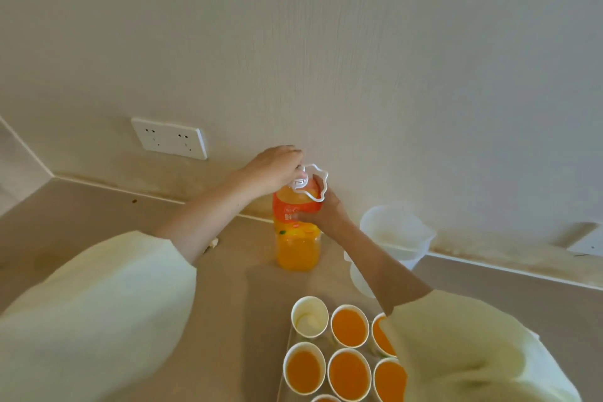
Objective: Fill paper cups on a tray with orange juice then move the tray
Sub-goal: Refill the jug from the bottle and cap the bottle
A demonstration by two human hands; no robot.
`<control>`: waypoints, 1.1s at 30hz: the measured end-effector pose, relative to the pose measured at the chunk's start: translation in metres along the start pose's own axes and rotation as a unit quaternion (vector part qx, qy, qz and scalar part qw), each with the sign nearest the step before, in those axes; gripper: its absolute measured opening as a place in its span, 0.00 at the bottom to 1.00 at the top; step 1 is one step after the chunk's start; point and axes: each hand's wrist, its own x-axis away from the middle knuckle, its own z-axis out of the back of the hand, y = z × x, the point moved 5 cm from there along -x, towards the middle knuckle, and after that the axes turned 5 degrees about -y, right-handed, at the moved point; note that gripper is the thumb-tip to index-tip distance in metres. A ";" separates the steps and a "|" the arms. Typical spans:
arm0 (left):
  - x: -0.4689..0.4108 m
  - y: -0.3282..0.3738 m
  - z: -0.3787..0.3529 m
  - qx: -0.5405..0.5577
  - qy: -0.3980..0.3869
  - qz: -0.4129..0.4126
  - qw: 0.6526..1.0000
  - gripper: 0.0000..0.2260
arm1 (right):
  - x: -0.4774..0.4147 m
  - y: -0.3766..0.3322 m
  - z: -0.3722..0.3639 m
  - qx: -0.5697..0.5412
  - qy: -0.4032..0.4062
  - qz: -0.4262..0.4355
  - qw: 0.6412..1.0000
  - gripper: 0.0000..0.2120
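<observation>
- White wall socket (169, 139) sits left of the hands.
- Left hand (272, 170) curls its fingers round the cap (300, 182) of the orange juice bottle (297, 248), which stands upright on the beige counter (98, 215) near the wall.
- Right hand (324, 210) grips the bottle's labelled shoulder.
- Paper cups (349, 326) stand on the tray (284, 396) nearest the camera; most hold juice, and the far-left empty cup (309, 316) holds none.
- Translucent plastic jug (398, 232) stands right of the bottle.

The beige counter (98, 215) runs along the wall (359, 59). An orange juice bottle (297, 248) stands upright near its middle. From the bottle, two translucent plastic jugs (396, 232) sit at 3 o'clock, a tray (281, 392) of paper cups (349, 326) lies at 5 o'clock, and a brown speck (134, 201) lies at 10 o'clock.
</observation>
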 end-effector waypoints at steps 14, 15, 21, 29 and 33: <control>-0.001 0.012 0.006 0.054 0.079 0.127 0.987 0.17 | -0.007 0.013 -0.002 0.008 0.007 -0.026 1.000 0.40; 0.001 0.014 0.006 0.034 0.100 0.144 0.984 0.18 | -0.007 0.013 -0.001 0.012 0.009 -0.023 1.000 0.39; 0.003 0.010 0.004 0.012 -0.008 0.132 0.991 0.23 | -0.009 0.015 -0.003 0.017 0.006 -0.009 1.000 0.37; 0.005 0.006 0.015 0.010 -0.007 0.131 0.991 0.23 | -0.010 0.017 -0.003 0.008 0.003 -0.008 1.000 0.40; 0.003 0.008 0.005 0.055 -0.018 0.095 0.994 0.04 | -0.011 0.019 -0.004 0.030 0.004 -0.006 1.000 0.41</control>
